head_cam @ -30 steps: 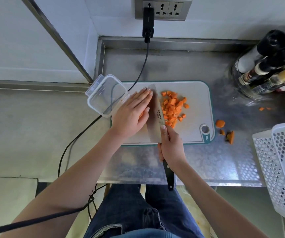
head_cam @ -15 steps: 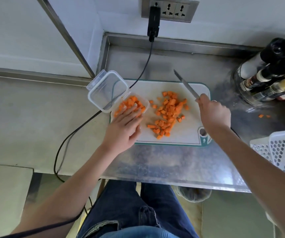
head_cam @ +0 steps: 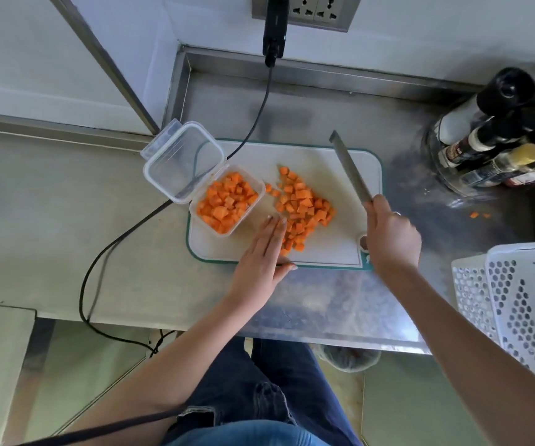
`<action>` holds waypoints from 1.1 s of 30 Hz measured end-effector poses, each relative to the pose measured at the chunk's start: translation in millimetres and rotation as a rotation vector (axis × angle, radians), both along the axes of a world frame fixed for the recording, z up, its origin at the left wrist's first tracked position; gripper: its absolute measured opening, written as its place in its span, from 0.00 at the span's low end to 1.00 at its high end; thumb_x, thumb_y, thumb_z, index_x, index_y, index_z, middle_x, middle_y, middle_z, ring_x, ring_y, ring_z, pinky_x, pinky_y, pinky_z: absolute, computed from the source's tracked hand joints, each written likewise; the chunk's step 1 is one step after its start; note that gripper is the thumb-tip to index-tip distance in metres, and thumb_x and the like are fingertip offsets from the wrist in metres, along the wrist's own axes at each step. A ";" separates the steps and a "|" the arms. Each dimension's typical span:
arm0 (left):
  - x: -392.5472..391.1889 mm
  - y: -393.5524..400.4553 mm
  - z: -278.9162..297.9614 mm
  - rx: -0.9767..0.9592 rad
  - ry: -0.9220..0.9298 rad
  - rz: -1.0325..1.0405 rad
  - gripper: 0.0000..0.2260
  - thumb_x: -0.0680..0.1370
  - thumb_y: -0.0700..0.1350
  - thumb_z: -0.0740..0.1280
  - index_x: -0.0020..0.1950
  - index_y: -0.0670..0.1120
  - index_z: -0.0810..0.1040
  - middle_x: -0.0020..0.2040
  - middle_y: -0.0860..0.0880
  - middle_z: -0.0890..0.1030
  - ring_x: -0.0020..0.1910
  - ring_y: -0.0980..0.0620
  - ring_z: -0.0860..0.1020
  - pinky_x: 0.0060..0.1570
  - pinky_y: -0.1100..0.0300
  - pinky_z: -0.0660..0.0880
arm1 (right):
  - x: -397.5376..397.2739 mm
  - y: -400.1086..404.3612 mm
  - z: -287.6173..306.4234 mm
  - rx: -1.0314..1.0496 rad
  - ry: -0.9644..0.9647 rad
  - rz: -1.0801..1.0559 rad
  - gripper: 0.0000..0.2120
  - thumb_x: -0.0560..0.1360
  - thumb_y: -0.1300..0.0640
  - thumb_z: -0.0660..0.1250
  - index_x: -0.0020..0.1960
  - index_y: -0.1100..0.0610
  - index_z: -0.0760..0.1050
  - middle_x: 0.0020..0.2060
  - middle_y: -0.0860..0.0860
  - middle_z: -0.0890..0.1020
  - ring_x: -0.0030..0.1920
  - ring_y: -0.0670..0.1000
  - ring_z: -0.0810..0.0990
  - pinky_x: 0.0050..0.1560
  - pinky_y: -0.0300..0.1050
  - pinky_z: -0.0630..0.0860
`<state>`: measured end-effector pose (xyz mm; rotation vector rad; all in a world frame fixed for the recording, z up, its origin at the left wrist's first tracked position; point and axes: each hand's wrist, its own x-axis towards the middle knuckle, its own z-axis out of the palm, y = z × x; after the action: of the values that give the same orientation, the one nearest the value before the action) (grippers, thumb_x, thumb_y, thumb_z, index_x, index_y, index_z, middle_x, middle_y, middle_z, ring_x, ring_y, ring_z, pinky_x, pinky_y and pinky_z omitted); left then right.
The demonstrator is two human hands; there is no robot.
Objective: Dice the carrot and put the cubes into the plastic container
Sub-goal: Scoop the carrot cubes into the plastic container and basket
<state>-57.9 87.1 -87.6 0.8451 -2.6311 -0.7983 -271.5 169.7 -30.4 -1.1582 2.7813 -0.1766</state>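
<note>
Steel counter (head_cam: 324, 304) nearest, bearing a white cutting board (head_cam: 330, 252) with a green rim. Left hand (head_cam: 259, 262) flat on the board's near edge, fingers straight and together, tips just touching the loose carrot cubes (head_cam: 301, 207) heaped mid-board; nothing held. Right hand (head_cam: 391, 236) over the board's right end, curled round the handle of a knife (head_cam: 350, 165), blade raised and angled toward the board's far edge. Plastic container (head_cam: 227, 204) on the board's left end, filled with carrot cubes, clear lid (head_cam: 182, 162) hinged open past the board's left corner. Bottles (head_cam: 501, 140) beyond the board's right end.
</note>
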 end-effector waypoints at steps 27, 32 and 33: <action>-100.0 -54.7 3.0 0.063 -0.089 0.256 0.29 0.79 0.53 0.44 0.74 0.37 0.59 0.74 0.38 0.61 0.75 0.42 0.57 0.73 0.53 0.49 | 109.4 24.5 0.7 -0.528 -0.749 -0.840 0.18 0.83 0.52 0.50 0.43 0.63 0.69 0.27 0.53 0.74 0.21 0.44 0.71 0.21 0.36 0.67; -84.5 -35.0 7.4 0.187 0.084 0.146 0.24 0.79 0.49 0.48 0.71 0.41 0.68 0.70 0.42 0.69 0.70 0.45 0.66 0.69 0.54 0.63 | 120.2 13.6 3.5 -0.538 -0.775 -0.859 0.18 0.84 0.52 0.49 0.40 0.61 0.67 0.24 0.55 0.73 0.16 0.46 0.68 0.17 0.36 0.65; -83.6 -29.3 7.7 0.212 0.112 0.128 0.24 0.79 0.50 0.49 0.70 0.41 0.69 0.69 0.43 0.71 0.69 0.46 0.67 0.68 0.54 0.64 | 120.4 12.7 4.2 -0.542 -0.770 -0.863 0.19 0.84 0.52 0.49 0.40 0.61 0.67 0.24 0.55 0.73 0.16 0.46 0.68 0.17 0.36 0.65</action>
<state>-141.5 57.8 -79.9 0.9816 -2.3979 -1.0704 -151.1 182.4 -26.3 0.1852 2.3189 -1.1979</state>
